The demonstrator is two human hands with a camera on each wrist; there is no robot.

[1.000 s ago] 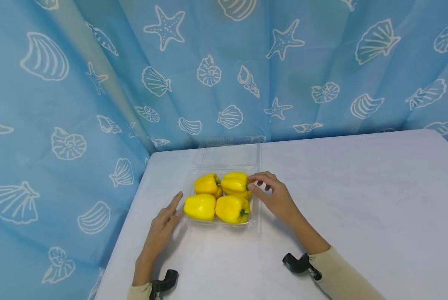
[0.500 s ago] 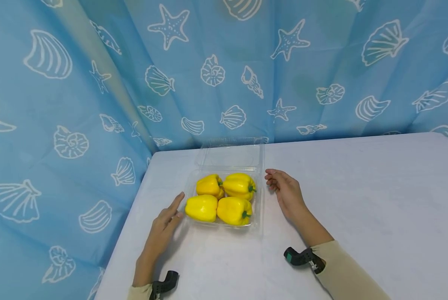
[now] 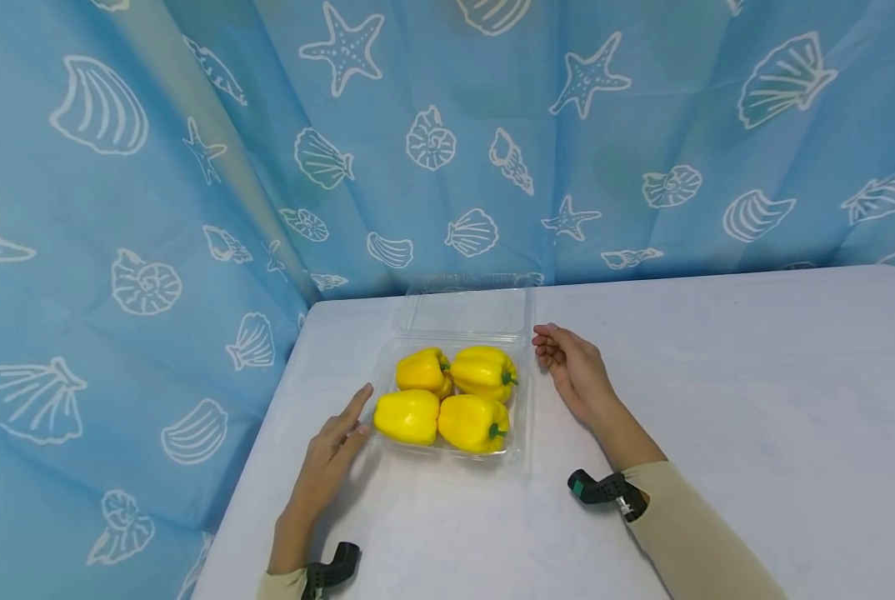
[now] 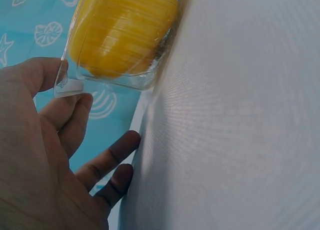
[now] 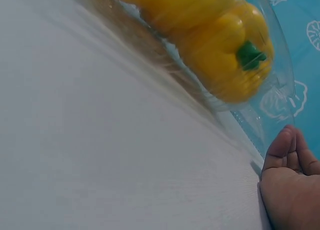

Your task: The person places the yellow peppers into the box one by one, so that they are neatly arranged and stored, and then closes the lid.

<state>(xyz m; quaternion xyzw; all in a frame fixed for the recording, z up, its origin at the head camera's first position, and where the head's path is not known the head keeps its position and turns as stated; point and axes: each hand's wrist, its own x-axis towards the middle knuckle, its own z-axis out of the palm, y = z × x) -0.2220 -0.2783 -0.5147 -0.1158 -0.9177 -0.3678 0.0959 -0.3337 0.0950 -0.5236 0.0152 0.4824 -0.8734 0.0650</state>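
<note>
A clear plastic clamshell container (image 3: 521,433) lies on the white table with its lid (image 3: 466,312) folded back. Yellow bell peppers fill its base in two rows: a back left pepper (image 3: 425,372), a back right pepper (image 3: 485,372), a front left pepper (image 3: 407,417) and a front right pepper (image 3: 474,423). My left hand (image 3: 329,458) is at the container's left rim, fingers extended. In the left wrist view its thumb (image 4: 47,72) meets the rim by the corner. Loosely curled, my right hand (image 3: 578,375) hovers beside the right edge near the hinge, holding nothing.
The white table (image 3: 717,375) stretches to the right of the container. Behind it and along the left hang blue curtains (image 3: 605,142) with white shell and starfish prints. Each wrist carries a black camera mount, such as the right mount (image 3: 601,487).
My right hand has let go of the back right pepper and drawn away to the right, then slightly farther back. The left hand has stayed at the container's left rim.
</note>
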